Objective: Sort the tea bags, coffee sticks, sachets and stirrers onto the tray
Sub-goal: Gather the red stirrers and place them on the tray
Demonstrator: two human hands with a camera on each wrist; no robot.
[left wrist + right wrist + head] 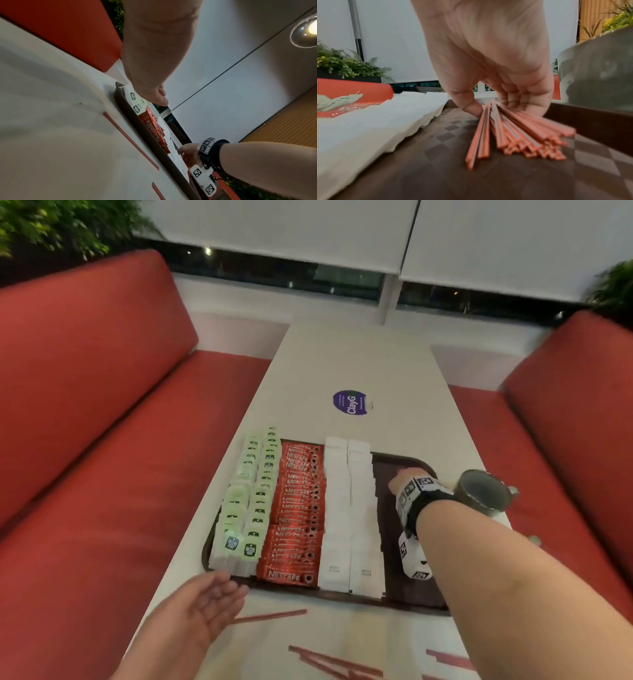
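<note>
A dark brown tray (407, 604) holds rows of green tea bags (253, 491), red coffee sticks (298, 508) and white sachets (346, 501). My right hand (491, 106) is in the tray's right column, gripping a bundle of red stirrers (518, 129) between thumb and curled fingers, with the bundle's ends on the tray floor (428, 169). The head view shows only that hand's back and wrist (400, 481). My left hand (222, 590) hovers, fingers straight and holding nothing, at the tray's near left corner. A loose stirrer (274, 615) lies on the table beside it.
More loose stirrers (332, 662) lie on the white table (359, 361) near its front edge. A grey mug (483, 491) stands just right of the tray, close to my right wrist. Red sofas (85, 405) flank the narrow table. A purple sticker (349, 402) sits beyond the tray.
</note>
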